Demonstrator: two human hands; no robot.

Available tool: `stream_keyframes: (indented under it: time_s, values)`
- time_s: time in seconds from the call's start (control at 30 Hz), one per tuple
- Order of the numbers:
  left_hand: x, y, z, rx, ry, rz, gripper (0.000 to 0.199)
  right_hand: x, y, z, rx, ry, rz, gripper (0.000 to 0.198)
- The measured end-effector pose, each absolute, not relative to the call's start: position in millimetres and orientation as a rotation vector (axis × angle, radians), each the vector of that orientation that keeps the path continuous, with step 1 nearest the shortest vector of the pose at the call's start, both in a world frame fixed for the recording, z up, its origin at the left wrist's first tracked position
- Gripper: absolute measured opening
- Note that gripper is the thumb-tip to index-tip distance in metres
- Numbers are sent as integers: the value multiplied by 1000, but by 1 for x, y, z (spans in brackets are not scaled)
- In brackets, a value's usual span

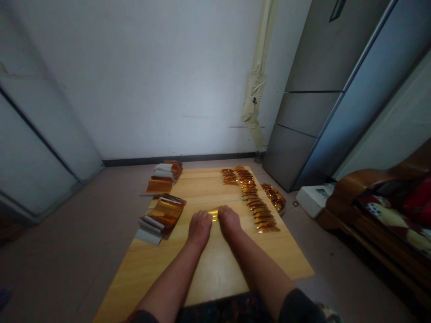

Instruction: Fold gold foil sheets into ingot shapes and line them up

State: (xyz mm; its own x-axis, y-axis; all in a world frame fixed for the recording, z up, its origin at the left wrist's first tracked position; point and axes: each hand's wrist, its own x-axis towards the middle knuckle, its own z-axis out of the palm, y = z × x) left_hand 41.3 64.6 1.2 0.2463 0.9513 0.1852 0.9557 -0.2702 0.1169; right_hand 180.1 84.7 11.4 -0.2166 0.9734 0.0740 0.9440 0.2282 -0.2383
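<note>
A small piece of gold foil paper (pixel 214 214) lies on the wooden table between my two hands. My left hand (pixel 200 225) is closed on its left end, and my right hand (pixel 230 220) is closed on its right end. The fingertips are partly hidden, and the foil's ends disappear beneath them. To the left are stacks of loose gold foil sheets (pixel 167 211) with pale backs, some curling up at the edges. On the right, folded gold foil pieces (pixel 257 204) overlap in a long row.
The wooden table (pixel 215 269) stands before a white wall. A shorter row of folded foil (pixel 229 176) lies at its far right. Beyond the right edge sits a container heaped with gold pieces (pixel 274 196). A grey fridge (pixel 299 130), a white box (pixel 311 200) and a wooden seat (pixel 377 188) stand farther right.
</note>
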Motion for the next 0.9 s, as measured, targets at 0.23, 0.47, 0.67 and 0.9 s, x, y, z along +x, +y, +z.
stream_keyframes:
  time_s: [0.23,0.47,0.67,0.9]
  values:
    - [29,51,-3,-2526,-1882,-342,30,181,92,21,-1940,-2241,363,22]
    - [30,38,6,-2506,-1946,-359,30,162,91,18,-2061,-2107,288,34]
    - [28,40,-3,-2510,-1900,-425,30,157,97,22,-2159,-2003,390,39]
    - [25,41,-10,-2501,-1850,-426,29,176,112,17,-2183,-1947,503,34]
